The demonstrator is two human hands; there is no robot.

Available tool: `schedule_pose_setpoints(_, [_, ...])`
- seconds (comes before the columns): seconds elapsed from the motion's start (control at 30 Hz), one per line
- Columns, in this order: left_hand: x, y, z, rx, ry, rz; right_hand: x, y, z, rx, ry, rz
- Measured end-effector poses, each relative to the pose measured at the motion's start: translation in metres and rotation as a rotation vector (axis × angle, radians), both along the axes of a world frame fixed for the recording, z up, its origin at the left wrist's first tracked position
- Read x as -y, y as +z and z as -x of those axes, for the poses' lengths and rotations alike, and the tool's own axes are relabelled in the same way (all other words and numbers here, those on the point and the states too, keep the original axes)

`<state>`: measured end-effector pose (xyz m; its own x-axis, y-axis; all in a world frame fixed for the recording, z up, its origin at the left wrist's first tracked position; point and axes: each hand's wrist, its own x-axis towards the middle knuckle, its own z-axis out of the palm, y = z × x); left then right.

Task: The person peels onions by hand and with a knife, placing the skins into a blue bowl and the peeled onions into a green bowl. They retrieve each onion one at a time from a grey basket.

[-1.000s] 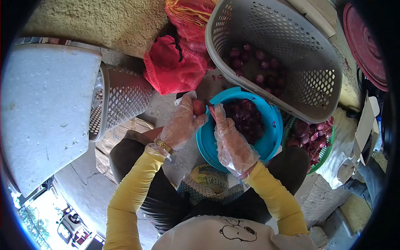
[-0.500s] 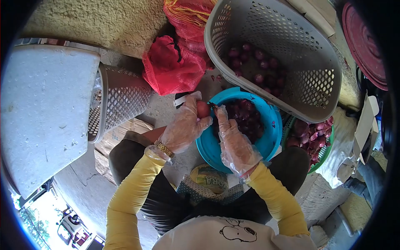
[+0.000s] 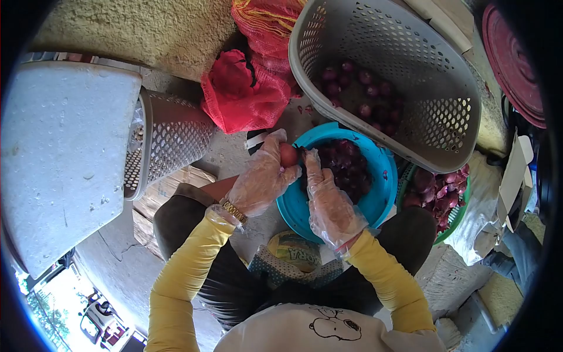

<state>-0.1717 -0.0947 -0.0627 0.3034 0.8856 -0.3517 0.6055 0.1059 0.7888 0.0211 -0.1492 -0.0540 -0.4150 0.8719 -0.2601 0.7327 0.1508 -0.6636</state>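
Observation:
My left hand (image 3: 261, 179), in a clear plastic glove, is closed around a red onion (image 3: 288, 155) near the left rim of a blue basin (image 3: 291, 212). Just right of the onion, my gloved right hand (image 3: 332, 202) reaches over the basin with its fingers closed. A small dark thing shows at its fingertips, close to the onion, too small to make out. Below the hands, a heap of dark red onions (image 3: 346, 170) lies in the basin, partly covered by my right hand.
A large grey perforated basket (image 3: 434, 76) with red onions leans at the basin's far side. At right stands a green basket (image 3: 459, 218) of onions and skins. Red mesh sacks (image 3: 249, 100) lie at the back; another perforated basket (image 3: 176, 138) and a white box (image 3: 64, 158) stand left.
Both hands stay almost in place. The onion and my left hand have shifted very slightly right, and the dark bit at my right fingertips shows less.

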Motion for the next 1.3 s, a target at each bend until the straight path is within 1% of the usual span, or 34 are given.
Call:
schedule_pose_setpoints(0.13, [0.0, -0.001, -0.003, -0.026, 0.007, -0.013, 0.001, 0.001, -0.001, 0.006, -0.005, 0.012])
schedule_pose_setpoints(0.2, [0.002, -0.004, -0.002, -0.02, 0.015, -0.012, 0.0, 0.003, -0.001, 0.014, -0.016, 0.065])
schedule_pose_setpoints(0.27, [0.003, -0.006, 0.0, -0.004, -0.023, -0.039, 0.001, -0.002, 0.0, 0.021, -0.016, 0.046])
schedule_pose_setpoints(0.4, [0.001, 0.001, -0.005, -0.014, 0.006, -0.059, -0.001, 0.0, -0.001, 0.023, -0.013, 0.02])
schedule_pose_setpoints(0.43, [0.0, 0.001, -0.005, -0.01, 0.005, -0.026, 0.0, 0.002, -0.001, 0.023, -0.011, 0.018])
schedule_pose_setpoints(0.53, [0.003, -0.003, -0.004, -0.005, 0.001, 0.012, 0.001, 0.01, -0.002, 0.042, -0.014, 0.056])
schedule_pose_setpoints(0.6, [0.008, -0.012, -0.005, 0.004, -0.005, 0.021, 0.0, 0.015, -0.002, 0.06, -0.03, 0.175])
schedule_pose_setpoints(0.63, [0.011, -0.016, -0.005, -0.006, -0.015, -0.007, 0.002, 0.013, -0.002, 0.062, -0.031, 0.177])
schedule_pose_setpoints(0.7, [0.014, -0.018, -0.004, -0.018, -0.024, -0.034, 0.007, 0.003, -0.001, 0.03, -0.04, 0.091])
schedule_pose_setpoints(0.77, [0.011, -0.012, -0.005, -0.047, -0.014, 0.009, 0.013, -0.002, -0.004, 0.014, -0.03, 0.072])
schedule_pose_setpoints(0.87, [0.011, -0.011, -0.005, -0.094, -0.045, -0.017, 0.013, -0.005, -0.003, 0.027, -0.017, 0.055])
schedule_pose_setpoints(0.9, [0.013, -0.012, -0.007, -0.09, -0.046, -0.015, 0.013, -0.006, -0.004, 0.058, -0.019, 0.057])
schedule_pose_setpoints(0.97, [0.016, -0.015, -0.01, 0.088, -0.038, 0.036, 0.016, -0.011, -0.005, 0.075, -0.026, 0.077])
schedule_pose_setpoints(1.0, [0.015, -0.012, -0.011, 0.088, -0.038, 0.035, 0.017, -0.013, -0.005, 0.088, -0.034, 0.095])
schedule_pose_setpoints(1.03, [0.013, -0.008, -0.011, 0.009, -0.067, 0.077, 0.017, -0.011, -0.005, 0.089, -0.031, 0.092])
schedule_pose_setpoints(1.07, [0.011, -0.004, -0.011, -0.07, -0.091, 0.119, 0.018, -0.007, -0.006, 0.116, -0.014, 0.161])
schedule_pose_setpoints(1.1, [0.011, -0.002, -0.01, -0.07, -0.086, 0.121, 0.019, -0.006, -0.006, 0.141, 0.004, 0.233])
schedule_pose_setpoints(1.13, [0.01, 0.0, -0.008, -0.093, -0.097, 0.139, 0.019, -0.007, -0.008, 0.139, 0.008, 0.235])
schedule_pose_setpoints(1.2, [0.006, 0.004, -0.007, -0.115, -0.107, 0.154, 0.015, -0.009, -0.014, 0.211, 0.021, 0.32])
schedule_pose_setpoints(1.23, [0.004, 0.006, -0.006, -0.122, -0.119, 0.189, 0.015, -0.012, -0.016, 0.212, 0.022, 0.321])
schedule_pose_setpoints(1.3, [0.002, 0.006, -0.004, -0.129, -0.128, 0.225, 0.018, -0.024, -0.021, 0.153, 0.005, 0.221])
